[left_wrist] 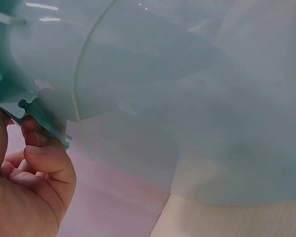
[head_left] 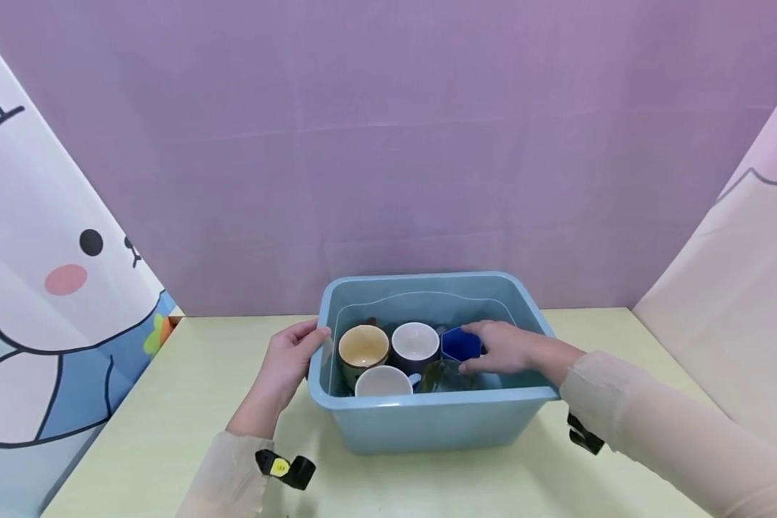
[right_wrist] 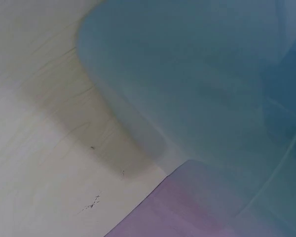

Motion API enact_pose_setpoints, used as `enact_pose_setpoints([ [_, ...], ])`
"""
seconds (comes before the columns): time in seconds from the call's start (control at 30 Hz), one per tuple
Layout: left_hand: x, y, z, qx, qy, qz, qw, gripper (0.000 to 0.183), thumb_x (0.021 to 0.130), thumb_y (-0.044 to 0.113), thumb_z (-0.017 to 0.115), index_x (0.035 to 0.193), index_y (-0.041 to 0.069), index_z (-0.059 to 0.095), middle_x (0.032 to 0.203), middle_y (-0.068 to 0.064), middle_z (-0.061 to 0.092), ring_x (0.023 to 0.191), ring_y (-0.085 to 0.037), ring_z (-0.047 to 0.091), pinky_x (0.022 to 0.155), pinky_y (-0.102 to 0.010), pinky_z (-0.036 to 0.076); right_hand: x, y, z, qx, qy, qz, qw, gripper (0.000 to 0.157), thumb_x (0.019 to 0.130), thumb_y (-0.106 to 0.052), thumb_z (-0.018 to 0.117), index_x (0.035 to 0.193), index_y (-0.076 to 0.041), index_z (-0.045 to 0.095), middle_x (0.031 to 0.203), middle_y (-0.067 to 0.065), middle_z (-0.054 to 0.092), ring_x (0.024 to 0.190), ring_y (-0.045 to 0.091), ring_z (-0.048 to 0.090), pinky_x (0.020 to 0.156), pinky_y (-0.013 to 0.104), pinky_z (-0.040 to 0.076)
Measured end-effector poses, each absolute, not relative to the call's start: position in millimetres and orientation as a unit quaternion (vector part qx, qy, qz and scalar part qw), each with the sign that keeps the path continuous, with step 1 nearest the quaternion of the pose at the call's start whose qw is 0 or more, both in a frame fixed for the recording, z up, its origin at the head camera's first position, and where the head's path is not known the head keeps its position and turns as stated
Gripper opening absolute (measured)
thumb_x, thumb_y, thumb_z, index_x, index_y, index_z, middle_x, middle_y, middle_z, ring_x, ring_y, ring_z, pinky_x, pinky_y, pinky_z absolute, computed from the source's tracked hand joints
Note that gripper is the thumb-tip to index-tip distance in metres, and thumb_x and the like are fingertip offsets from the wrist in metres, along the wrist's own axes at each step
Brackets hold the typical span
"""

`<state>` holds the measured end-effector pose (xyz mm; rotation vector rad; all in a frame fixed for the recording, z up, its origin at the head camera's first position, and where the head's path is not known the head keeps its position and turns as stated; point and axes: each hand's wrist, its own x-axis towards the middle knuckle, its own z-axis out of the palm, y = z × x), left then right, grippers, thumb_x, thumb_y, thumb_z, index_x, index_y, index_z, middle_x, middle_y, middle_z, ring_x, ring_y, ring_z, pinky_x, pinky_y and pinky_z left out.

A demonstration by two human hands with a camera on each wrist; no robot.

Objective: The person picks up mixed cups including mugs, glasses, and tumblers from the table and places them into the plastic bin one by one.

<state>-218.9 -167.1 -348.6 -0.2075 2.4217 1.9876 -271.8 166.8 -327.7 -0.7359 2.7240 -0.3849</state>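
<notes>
A light blue plastic bin (head_left: 427,424) stands on the table, holding several cups. My left hand (head_left: 288,360) grips its left rim, thumb on top; in the left wrist view the curled fingers (left_wrist: 49,160) hold the rim from below. My right hand (head_left: 508,347) reaches over the right side into the bin, fingers and thumb about a dark blue angular cup (head_left: 456,345). In front of that cup lies a clear glass cup (head_left: 443,378). To the left are a cream-lined mug (head_left: 364,347), a white-lined dark mug (head_left: 416,341) and a white mug (head_left: 383,381). The right wrist view shows only the bin's outer wall.
The pale wooden-looking table (head_left: 233,374) runs back to a purple cloth backdrop (head_left: 401,158). A cartoon-printed cloth (head_left: 52,252) hangs on the left, and a pale pink and cream cloth (head_left: 751,288) on the right.
</notes>
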Motion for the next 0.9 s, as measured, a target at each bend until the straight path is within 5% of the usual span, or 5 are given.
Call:
enact_pose_setpoints([
  [0.3,-218,-168,-346,-0.065,0.778,0.625,0.004,0.043,0.095,0.032,0.053,0.13,0.008,0.055,0.116,-0.016,0.063,0.082,-0.016,0.062,0.071,-0.028,0.054,-271,166,-327,-0.249,0.944,-0.141,0.164,0.08,0.083,-0.043,0.068,0.142,0.0,0.036,0.138,0.018,0.049,0.122,0.032,0.051,0.101,0.051,0.041],
  [0.53,-219,-170,-342,-0.056,0.793,0.607,0.002,0.042,0.095,0.032,0.053,0.13,0.008,0.055,0.098,-0.012,0.064,0.063,-0.015,0.054,0.055,-0.025,0.047,-272,166,-325,-0.238,0.946,-0.133,0.175,0.081,0.083,-0.045,0.067,0.144,-0.004,0.033,0.136,0.017,0.051,0.12,0.03,0.052,0.101,0.051,0.041],
  [0.9,-220,-175,-331,-0.011,0.834,0.55,0.024,0.04,0.097,0.027,0.051,0.129,0.005,0.055,0.076,-0.007,0.058,0.053,-0.014,0.047,0.05,-0.025,0.043,-268,168,-325,-0.24,0.945,-0.141,0.171,0.087,0.083,-0.047,0.066,0.147,-0.004,0.026,0.144,0.02,0.042,0.128,0.036,0.045,0.104,0.053,0.037],
])
